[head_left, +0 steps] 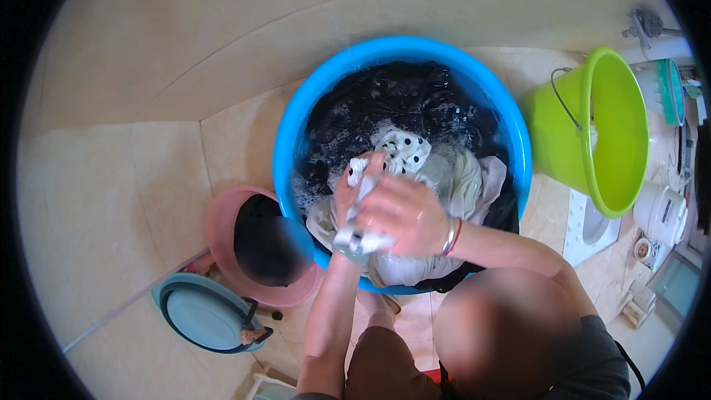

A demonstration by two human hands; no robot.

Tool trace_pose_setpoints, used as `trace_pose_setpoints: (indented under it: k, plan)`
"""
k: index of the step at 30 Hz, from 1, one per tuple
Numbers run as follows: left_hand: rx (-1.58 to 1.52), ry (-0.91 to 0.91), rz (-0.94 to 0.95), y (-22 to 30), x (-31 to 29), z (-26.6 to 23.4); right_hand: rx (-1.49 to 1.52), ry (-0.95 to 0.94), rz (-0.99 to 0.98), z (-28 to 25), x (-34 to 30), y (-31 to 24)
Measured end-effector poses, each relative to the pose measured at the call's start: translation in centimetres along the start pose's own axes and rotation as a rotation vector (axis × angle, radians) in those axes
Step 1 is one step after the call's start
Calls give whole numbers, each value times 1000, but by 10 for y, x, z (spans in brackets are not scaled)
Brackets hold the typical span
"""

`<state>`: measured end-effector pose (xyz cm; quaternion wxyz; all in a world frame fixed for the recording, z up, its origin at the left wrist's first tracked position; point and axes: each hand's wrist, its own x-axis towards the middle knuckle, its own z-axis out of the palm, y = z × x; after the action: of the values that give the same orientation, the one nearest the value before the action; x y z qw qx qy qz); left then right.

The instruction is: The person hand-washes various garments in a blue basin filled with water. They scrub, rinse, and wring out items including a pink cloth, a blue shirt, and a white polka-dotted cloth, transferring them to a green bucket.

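Observation:
My left hand (346, 195) and my right hand (404, 215) are both closed around a white cloth with black dots (406, 150). One part of the cloth hangs beyond my fingers toward the water, and a bunched end sticks out below my right hand. Underneath is a large blue tub (519, 130) of sudsy, dark water. Black fabric (370, 96) soaks in its far half. Pale, wet laundry (455, 178) is heaped in the near half, right under my hands. Bracelets circle my right wrist. The right hand is slightly smeared by motion.
Right of the tub stands a lime-green bucket (548, 126) with a wire handle. A pink basin (221, 230) holding dark cloth is at the left, beside a grey-blue basin (204, 315). A squat toilet (592, 226) and white container (659, 211) are farther right. Tiled wall rises behind.

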<state>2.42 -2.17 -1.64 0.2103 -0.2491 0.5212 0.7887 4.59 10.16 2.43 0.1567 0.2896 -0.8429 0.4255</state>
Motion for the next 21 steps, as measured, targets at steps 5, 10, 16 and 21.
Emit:
trace_pose_setpoints:
  k: [5, 10, 16, 21]
  plan:
    - [-134, 170, 194, 6, -3, -3, -191, 117, 144, -41, -2, 61]
    - [-4, 9, 151, -15, -2, -10, -417, -250, 162, -42, -27, 77]
    - [155, 28, 176, -51, 41, -30, -335, -682, 504, 3, -32, 112]
    - [63, 17, 48, -62, 64, -33, -463, -952, 736, 41, -27, 155]
